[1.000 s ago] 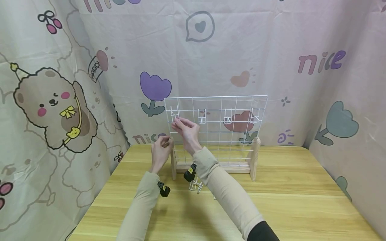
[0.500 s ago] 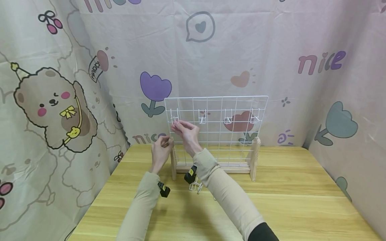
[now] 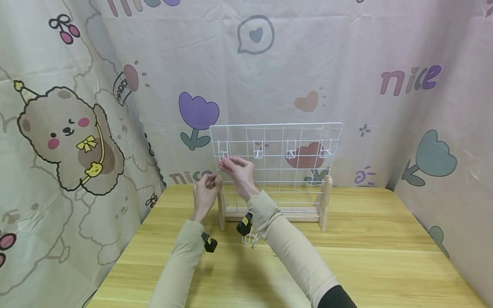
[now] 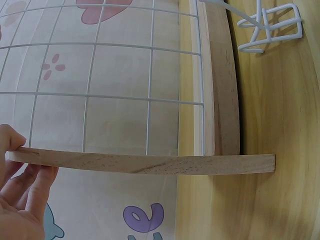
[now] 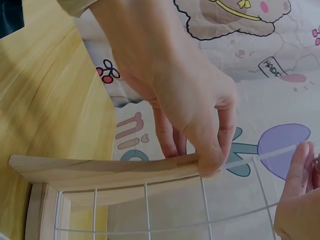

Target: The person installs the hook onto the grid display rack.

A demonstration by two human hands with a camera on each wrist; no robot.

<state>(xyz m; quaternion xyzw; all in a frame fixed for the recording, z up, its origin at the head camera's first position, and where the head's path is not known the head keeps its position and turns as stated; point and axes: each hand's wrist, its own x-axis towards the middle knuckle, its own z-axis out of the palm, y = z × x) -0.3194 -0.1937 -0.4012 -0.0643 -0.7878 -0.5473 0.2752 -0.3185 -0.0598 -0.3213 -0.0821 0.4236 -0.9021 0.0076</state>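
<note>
A white wire grid panel (image 3: 275,123) stands upright in a wooden stand (image 3: 324,205). My left hand (image 3: 205,194) pinches the top of the stand's left post (image 4: 125,163) between thumb and fingers, as the left wrist view shows. Higher up, my right hand (image 3: 240,173) has its fingertips together at the lower end of a white wire hook (image 3: 222,152), which sits on the grid's leftmost column. Part of that hook is hidden behind the fingers. In the right wrist view the right hand (image 5: 295,200) is partly cut off at the edge.
Three more white hooks hang along the same row, including a middle one (image 3: 291,154). Several loose hooks (image 3: 246,239) lie on the wooden table (image 3: 366,265) in front of the stand, partly behind the right wrist. A printed curtain (image 3: 331,55) hangs behind.
My right hand has moved slightly down, and the leftmost hook has dropped with it, its tops now near the grid's second wire. My left hand has stayed on the post.
</note>
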